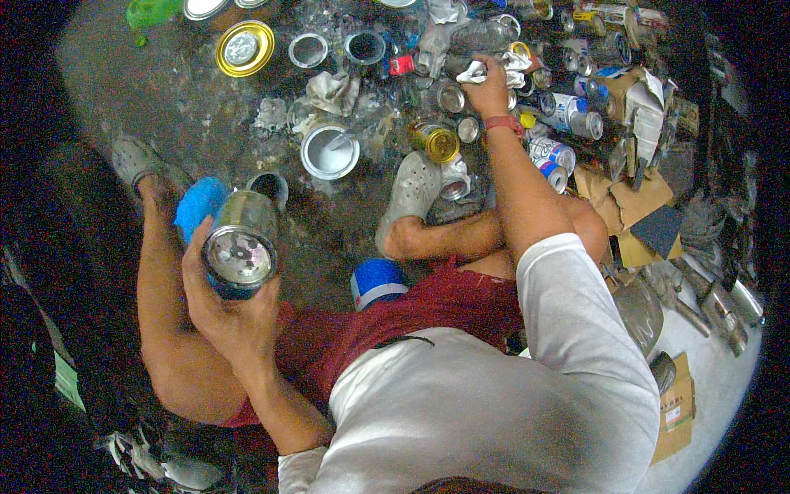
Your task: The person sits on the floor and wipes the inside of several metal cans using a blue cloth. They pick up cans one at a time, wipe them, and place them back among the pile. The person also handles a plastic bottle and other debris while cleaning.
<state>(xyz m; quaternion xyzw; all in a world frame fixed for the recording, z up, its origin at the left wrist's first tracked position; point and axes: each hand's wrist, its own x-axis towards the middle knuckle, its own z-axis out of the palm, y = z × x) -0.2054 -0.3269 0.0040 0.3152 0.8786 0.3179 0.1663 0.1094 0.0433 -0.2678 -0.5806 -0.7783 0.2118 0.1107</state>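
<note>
In my left hand (226,317) is a metal can (240,251), tilted so that its silvery, stained round end faces up toward me. A bright blue piece (200,204), perhaps cloth or a sponge, shows just behind the can. My right hand (491,92) is stretched far out among the cans, its fingers closed on a crumpled white rag (473,74). Close to it lie a small open can (451,97) and a gold-ended can (442,144). Between my feet stands an open can with whitish contents (329,151).
Several paint cans, including one with a gold rim (245,49), stand at the far left. Crumpled rags (331,92) lie on the stained floor. Many cans (568,115) crowd the right, beside torn cardboard (638,206). A blue and white can (378,284) sits by my shorts.
</note>
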